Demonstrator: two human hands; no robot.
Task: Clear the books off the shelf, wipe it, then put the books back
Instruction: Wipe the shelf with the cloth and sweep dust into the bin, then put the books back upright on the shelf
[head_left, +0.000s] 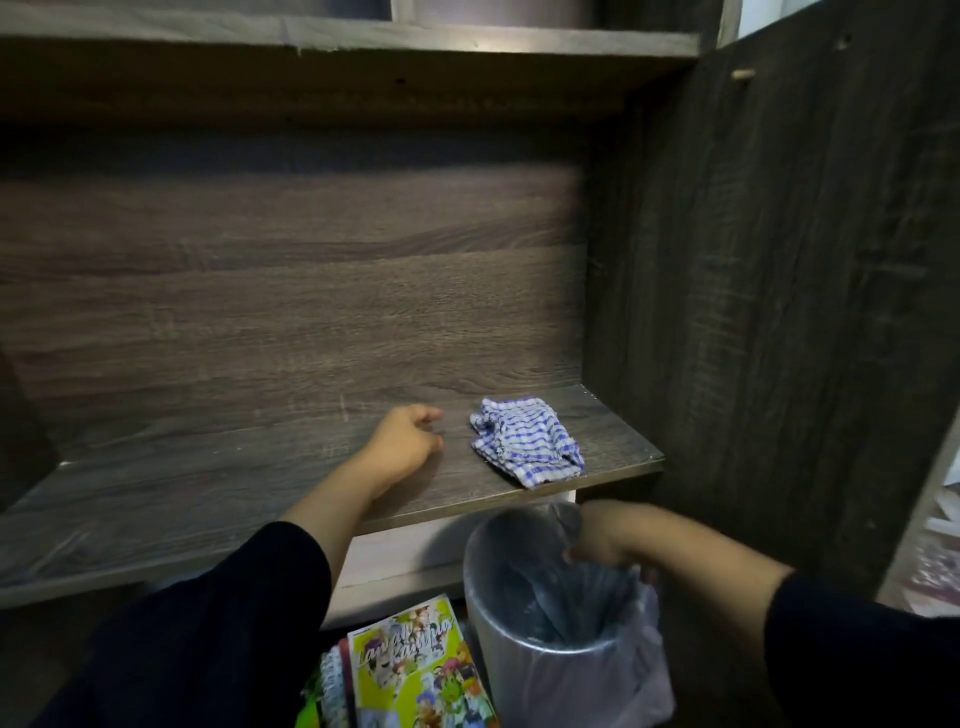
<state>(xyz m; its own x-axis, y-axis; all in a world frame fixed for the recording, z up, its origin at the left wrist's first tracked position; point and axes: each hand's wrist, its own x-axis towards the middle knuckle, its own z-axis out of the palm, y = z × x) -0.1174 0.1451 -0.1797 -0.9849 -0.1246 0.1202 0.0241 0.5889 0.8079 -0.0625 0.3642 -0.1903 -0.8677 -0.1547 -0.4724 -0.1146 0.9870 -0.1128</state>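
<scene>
The dark wooden shelf holds no books. A crumpled blue-and-white checked cloth lies on its right end. My left hand rests on the shelf just left of the cloth, fingers curled loosely, holding nothing. Below the shelf edge, my right hand grips the rim and plastic liner of a grey waste bin. A stack of books, topped by a bright green and yellow cartoon cover, lies on the floor left of the bin.
The cabinet's dark side panel rises on the right. An upper shelf board spans the top. A lower pale board sits under the shelf. Papers show at the far right edge.
</scene>
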